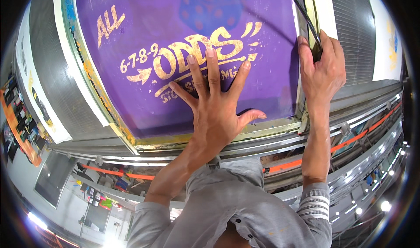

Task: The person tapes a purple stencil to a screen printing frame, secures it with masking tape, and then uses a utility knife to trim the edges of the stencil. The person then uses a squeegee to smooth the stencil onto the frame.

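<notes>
A framed screen with a purple face [273, 90] bears cream lettering and a faded blue dice picture. My left hand [212, 105] lies on it with fingers spread, over the lower part of the lettering, holding nothing. At the screen's right side, my right hand [322, 73] has its fingers closed round a thin black rod or cable [306, 18], beside the pale frame edge [301, 121]. Whether it also grips the frame is unclear. The part of the black object under my fingers is hidden.
Grey lined panels [350, 24] with white-edged sheets flank the screen. Below run metal rails with an orange strip [284, 164]. My grey-shirted body fills the lower middle. A cluttered shop floor with an orange structure [19, 130] shows at the left, and lights at the lower right.
</notes>
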The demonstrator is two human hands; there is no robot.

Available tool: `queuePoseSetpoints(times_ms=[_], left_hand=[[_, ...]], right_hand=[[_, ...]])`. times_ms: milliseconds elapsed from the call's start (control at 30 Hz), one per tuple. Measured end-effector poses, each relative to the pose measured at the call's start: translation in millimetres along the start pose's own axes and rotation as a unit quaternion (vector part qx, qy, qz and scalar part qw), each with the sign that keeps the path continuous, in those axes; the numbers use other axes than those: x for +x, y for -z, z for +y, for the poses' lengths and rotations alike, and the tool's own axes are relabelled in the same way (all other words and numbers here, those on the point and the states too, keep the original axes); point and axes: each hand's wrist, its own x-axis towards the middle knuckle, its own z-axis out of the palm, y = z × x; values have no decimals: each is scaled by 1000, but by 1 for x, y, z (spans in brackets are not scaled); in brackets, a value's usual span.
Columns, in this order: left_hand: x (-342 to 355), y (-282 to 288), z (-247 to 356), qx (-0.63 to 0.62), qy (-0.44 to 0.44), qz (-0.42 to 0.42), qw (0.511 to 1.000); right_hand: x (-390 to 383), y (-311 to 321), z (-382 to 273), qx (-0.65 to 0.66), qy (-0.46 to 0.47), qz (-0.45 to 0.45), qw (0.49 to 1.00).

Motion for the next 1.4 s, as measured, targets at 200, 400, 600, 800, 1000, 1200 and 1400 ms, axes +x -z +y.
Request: queuePoseSetpoints(times_ms=[200, 400, 600, 800, 1000, 1200, 1400], left_hand=[[-2, -3, -2, 0, -14, 4, 1000], [-6, -4, -4, 19, -30, -4, 999], [-4, 11, 1, 72, -16, -25, 997], [17, 42, 50, 44, -149, -39, 987], [50, -13, 119, 22, -520, -226, 824], [67, -32, 142, 35, -566, -240, 788], [62, -33, 143, 71, -566, -209, 794]], right_hand=[[0, 3, -5, 2, -30, -16, 999], [0, 7, 24, 130, -54, 54, 989], [-53, 111, 62, 459, -371, 0, 807], [-216, 160, 69, 565, -521, -205, 606], [-290, 152, 62, 572, -572, -330, 486], [-285, 146, 61, 603, -548, -349, 463], [-289, 130, 74, 645, -534, -364, 408]])
